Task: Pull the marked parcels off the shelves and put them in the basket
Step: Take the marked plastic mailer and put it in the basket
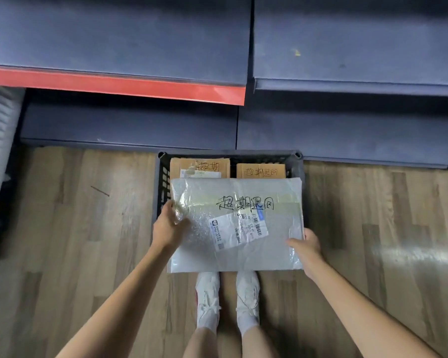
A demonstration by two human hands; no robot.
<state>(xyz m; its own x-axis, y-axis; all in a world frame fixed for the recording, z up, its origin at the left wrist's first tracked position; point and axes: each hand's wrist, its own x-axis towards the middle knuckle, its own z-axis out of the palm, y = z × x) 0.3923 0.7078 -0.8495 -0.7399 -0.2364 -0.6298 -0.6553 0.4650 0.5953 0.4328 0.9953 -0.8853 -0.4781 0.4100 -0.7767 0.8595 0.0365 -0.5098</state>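
Here, a flat grey plastic parcel (237,226), glossy and wrinkled, bears black handwritten characters and a white label. Left hand (167,227) at nine o'clock and right hand (307,250) at four o'clock each close their grip on its edges, over the black basket (158,187) holding two brown boxes (199,167).

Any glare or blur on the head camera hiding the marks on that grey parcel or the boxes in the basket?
Head view: glare on the grey parcel's wrap by the left hand, yet its handwriting reads clearly; a bright streak on the floor at right; shelves dim; cardboard boxes' marks legible; wide-angle bending at the edges.
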